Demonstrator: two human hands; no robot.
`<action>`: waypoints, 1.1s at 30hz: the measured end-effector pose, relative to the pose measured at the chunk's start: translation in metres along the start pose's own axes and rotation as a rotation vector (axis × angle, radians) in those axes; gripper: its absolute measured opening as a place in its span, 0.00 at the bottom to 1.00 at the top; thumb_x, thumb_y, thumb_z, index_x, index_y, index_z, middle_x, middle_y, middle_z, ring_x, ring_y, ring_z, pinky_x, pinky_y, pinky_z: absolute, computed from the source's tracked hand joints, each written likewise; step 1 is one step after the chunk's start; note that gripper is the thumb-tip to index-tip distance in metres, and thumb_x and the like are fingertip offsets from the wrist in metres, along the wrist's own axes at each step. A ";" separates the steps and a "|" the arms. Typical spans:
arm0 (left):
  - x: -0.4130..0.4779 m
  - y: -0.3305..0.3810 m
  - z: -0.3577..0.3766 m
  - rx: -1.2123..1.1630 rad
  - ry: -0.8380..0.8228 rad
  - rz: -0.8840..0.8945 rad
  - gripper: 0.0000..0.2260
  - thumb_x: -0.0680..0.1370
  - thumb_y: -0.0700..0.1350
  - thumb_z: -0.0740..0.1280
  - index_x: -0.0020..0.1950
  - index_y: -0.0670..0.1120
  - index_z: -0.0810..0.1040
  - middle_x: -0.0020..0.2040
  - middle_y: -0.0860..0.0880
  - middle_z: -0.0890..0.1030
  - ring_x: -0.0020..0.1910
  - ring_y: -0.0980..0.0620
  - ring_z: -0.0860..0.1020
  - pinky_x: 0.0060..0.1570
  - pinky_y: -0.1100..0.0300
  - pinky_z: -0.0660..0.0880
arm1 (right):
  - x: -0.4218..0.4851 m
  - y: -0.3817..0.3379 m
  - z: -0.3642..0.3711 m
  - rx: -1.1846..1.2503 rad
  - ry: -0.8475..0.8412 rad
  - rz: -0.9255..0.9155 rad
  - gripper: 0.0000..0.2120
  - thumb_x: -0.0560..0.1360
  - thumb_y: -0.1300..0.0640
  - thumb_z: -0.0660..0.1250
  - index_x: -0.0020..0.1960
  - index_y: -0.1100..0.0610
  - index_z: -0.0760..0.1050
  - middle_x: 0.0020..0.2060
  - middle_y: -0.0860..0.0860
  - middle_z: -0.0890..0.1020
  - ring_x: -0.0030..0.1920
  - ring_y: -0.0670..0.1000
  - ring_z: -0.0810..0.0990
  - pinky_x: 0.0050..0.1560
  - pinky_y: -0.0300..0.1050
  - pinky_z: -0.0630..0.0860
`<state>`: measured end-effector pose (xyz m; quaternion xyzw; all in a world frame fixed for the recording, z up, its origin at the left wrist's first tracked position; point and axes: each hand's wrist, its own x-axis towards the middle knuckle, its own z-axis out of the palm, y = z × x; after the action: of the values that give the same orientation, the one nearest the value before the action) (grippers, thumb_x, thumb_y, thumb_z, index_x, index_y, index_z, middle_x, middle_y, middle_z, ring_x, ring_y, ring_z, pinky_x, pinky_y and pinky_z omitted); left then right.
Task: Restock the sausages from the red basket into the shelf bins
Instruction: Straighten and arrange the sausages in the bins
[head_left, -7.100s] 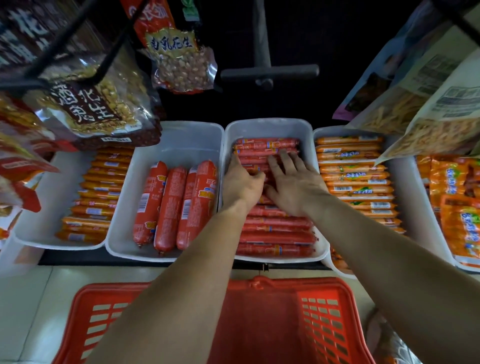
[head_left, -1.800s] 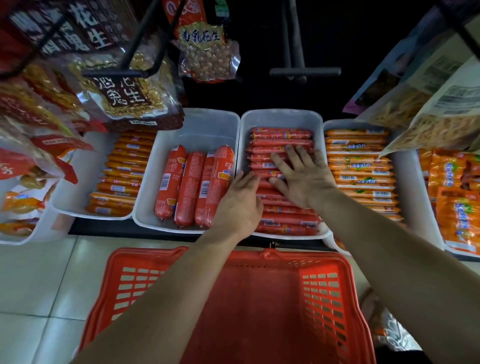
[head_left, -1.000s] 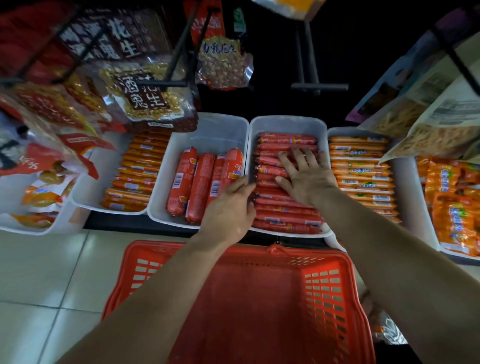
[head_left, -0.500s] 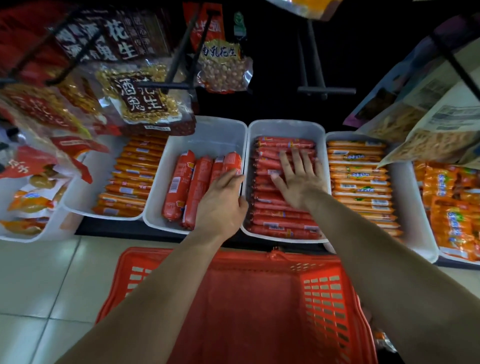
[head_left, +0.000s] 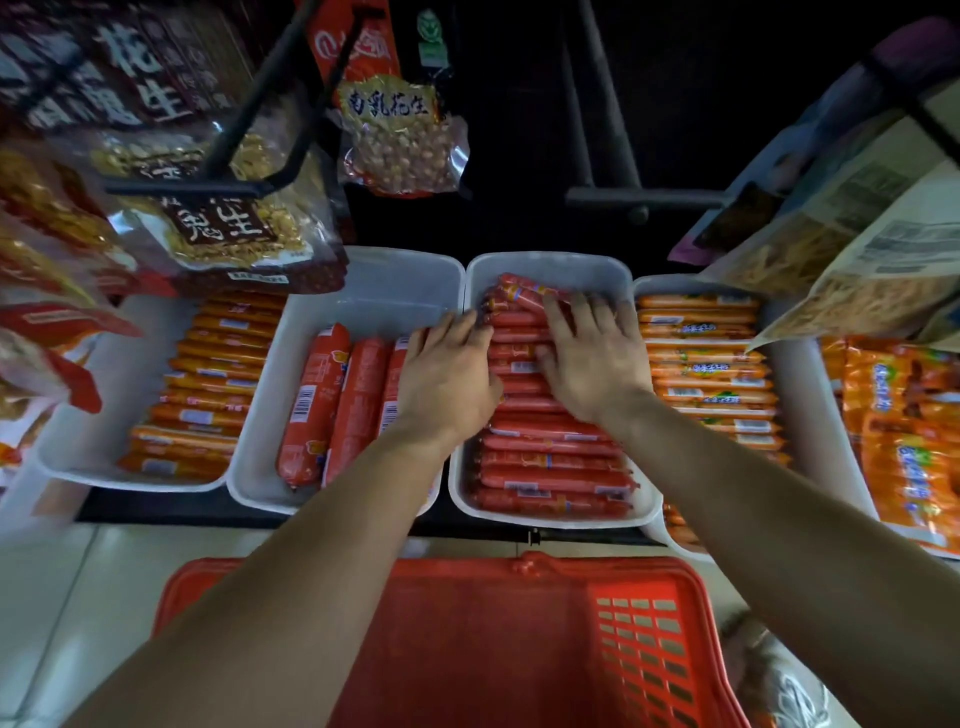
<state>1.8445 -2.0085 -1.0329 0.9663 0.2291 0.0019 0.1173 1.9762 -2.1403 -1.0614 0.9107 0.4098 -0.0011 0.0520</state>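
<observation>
At the bottom of the frame sits the red basket (head_left: 519, 639); the part that shows between the two arms looks bare, with no sausages to see in it, though the arms hide some of it; it stands on the pale tiled floor (head_left: 62, 597), just in front of the shelf.

A bit farther up, in the middle of the frame, is a white bin (head_left: 550, 262) packed with thin red sausages (head_left: 550, 478) lying sideways in rows; both hands are down on them; the left hand (head_left: 447, 379) lies flat with its fingers loose, reaching over the bin's left edge, not gripping anything; the right hand (head_left: 592, 358) is spread open too, palm down, pressing on the sausages near the back; a few sausages at the far end look crooked.

To the left is a bin with fat red sausages (head_left: 317, 405); its back half is bare; on either side are bins of orange sausages (head_left: 701, 374).

Up top hang peanut bags (head_left: 395, 135).

I think the putting-in step is nearly done, and this is the tidying step; next, the hands should push the crooked sausages straight, softly, so none roll out.
</observation>
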 end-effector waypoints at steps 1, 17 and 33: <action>0.002 0.001 0.000 0.006 -0.009 -0.007 0.27 0.79 0.52 0.62 0.77 0.49 0.63 0.79 0.49 0.61 0.79 0.49 0.55 0.75 0.50 0.49 | -0.005 0.000 0.004 -0.022 -0.061 0.004 0.34 0.80 0.37 0.40 0.81 0.51 0.42 0.80 0.59 0.53 0.79 0.60 0.51 0.77 0.62 0.43; 0.002 -0.002 0.007 0.045 0.018 0.015 0.27 0.78 0.55 0.62 0.77 0.52 0.64 0.80 0.51 0.59 0.78 0.51 0.55 0.75 0.52 0.48 | -0.008 0.001 -0.001 0.010 -0.138 0.026 0.35 0.79 0.35 0.34 0.81 0.51 0.44 0.81 0.55 0.47 0.80 0.57 0.45 0.77 0.60 0.39; 0.003 -0.001 0.012 0.062 0.042 0.016 0.28 0.76 0.56 0.64 0.75 0.53 0.66 0.79 0.52 0.59 0.77 0.51 0.57 0.76 0.52 0.51 | 0.024 0.005 0.005 -0.032 -0.224 0.075 0.38 0.77 0.31 0.34 0.79 0.50 0.31 0.80 0.56 0.38 0.79 0.57 0.36 0.76 0.60 0.34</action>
<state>1.8475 -2.0094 -1.0451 0.9710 0.2239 0.0161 0.0823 1.9962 -2.1257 -1.0671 0.9187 0.3669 -0.0944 0.1121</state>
